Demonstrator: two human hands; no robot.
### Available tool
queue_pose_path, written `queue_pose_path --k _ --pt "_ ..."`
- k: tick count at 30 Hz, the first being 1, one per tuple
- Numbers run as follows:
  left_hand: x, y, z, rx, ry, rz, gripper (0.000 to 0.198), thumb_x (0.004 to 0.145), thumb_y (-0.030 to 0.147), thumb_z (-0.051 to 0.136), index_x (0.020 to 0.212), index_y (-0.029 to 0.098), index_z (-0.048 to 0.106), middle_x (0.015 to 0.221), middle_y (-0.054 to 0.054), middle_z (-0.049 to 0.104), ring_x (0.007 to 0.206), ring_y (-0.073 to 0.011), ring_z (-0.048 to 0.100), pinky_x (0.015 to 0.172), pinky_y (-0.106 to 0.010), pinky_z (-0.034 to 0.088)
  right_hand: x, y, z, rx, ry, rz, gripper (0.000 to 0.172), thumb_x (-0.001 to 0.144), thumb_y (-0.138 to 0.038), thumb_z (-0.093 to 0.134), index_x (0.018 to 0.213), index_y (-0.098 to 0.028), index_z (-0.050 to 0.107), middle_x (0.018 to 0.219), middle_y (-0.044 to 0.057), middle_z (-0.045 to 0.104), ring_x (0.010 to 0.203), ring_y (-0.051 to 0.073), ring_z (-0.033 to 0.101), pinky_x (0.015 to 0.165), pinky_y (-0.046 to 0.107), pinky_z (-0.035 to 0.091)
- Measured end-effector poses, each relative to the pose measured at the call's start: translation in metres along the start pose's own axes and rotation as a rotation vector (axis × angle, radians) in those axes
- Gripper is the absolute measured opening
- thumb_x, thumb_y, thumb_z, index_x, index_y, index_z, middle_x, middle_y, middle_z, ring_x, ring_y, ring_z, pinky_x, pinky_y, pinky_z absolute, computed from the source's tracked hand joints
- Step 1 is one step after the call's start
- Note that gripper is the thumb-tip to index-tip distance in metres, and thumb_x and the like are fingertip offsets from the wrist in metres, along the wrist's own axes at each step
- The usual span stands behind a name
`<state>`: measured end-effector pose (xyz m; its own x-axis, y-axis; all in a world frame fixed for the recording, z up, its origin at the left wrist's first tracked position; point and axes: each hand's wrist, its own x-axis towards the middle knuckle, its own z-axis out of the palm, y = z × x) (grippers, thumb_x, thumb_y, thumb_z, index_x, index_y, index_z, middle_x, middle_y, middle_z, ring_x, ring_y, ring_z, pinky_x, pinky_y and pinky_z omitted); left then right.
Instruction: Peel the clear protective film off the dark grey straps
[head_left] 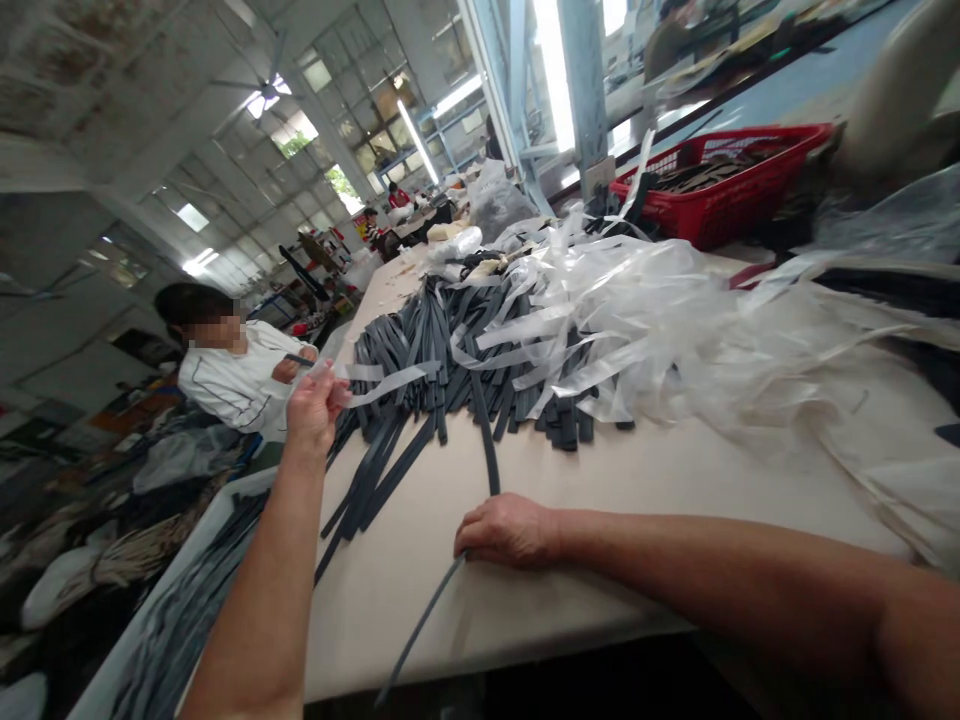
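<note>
My left hand (311, 405) is raised above the table's left edge, fingers pinched on a clear plastic film strip (390, 380) that stretches right toward the pile. My right hand (506, 528) lies knuckles-up on the table, closed over a long dark rubber strip (486, 440). That strip runs from the pile, under the hand, and off the near table edge. A heap of dark strips (435, 345) lies behind both hands, and a tangle of peeled clear film (637, 310) covers its right side.
The beige table (600, 600) runs away from me. A red basket (724, 190) with dark pieces stands at the far right. A person in a white shirt (232, 380) sits beyond the left edge. A bin of dark strips (187, 610) sits low left.
</note>
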<state>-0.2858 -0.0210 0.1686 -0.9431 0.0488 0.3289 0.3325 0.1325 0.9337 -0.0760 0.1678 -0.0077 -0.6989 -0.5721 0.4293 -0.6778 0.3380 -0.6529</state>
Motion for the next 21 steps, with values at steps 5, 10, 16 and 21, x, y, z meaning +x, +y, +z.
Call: queue_pose_path --k 5,10,16,21 --pt "-0.080 0.020 -0.074 -0.117 -0.094 -0.089 0.059 0.063 0.035 0.084 0.114 0.017 0.061 0.059 0.005 0.063 0.049 -0.0084 0.055 0.057 -0.020 0.050 0.006 0.000 -0.012 0.151 0.135 0.138 0.038 0.101 -0.033 0.039 0.110 -0.012 0.069 0.094 0.011 0.072 0.085 0.019 0.069 0.078 0.030 0.053" --pt "-0.160 0.010 -0.083 -0.059 -0.190 -0.154 0.065 0.076 0.038 0.075 0.132 0.017 0.050 0.063 0.004 0.066 0.050 -0.0093 0.056 0.052 -0.019 0.045 0.022 -0.037 -0.017 0.371 0.113 0.094 0.041 0.102 -0.041 0.038 0.113 -0.015 0.068 0.131 0.014 0.061 0.120 0.022 0.059 0.104 0.039 0.044" --pt "-0.186 0.018 -0.070 0.006 -0.297 -0.125 0.069 0.079 0.037 0.073 0.139 0.018 0.045 0.070 0.001 0.070 0.051 -0.0108 0.059 0.055 -0.021 0.048 0.060 -0.080 -0.009 0.425 -0.133 -0.153 0.040 0.101 -0.041 0.045 0.112 -0.013 0.072 0.150 0.016 0.042 0.142 0.025 0.034 0.115 0.041 0.028" --pt "-0.160 0.012 -0.069 -0.133 -0.249 -0.133 0.064 0.072 0.037 0.078 0.129 0.018 0.054 0.068 0.002 0.068 0.053 -0.0106 0.058 0.054 -0.020 0.048 0.082 -0.089 0.007 0.459 -0.189 -0.222 0.042 0.101 -0.036 0.044 0.112 -0.005 0.070 0.113 0.016 0.068 0.112 0.021 0.060 0.103 0.034 0.042"
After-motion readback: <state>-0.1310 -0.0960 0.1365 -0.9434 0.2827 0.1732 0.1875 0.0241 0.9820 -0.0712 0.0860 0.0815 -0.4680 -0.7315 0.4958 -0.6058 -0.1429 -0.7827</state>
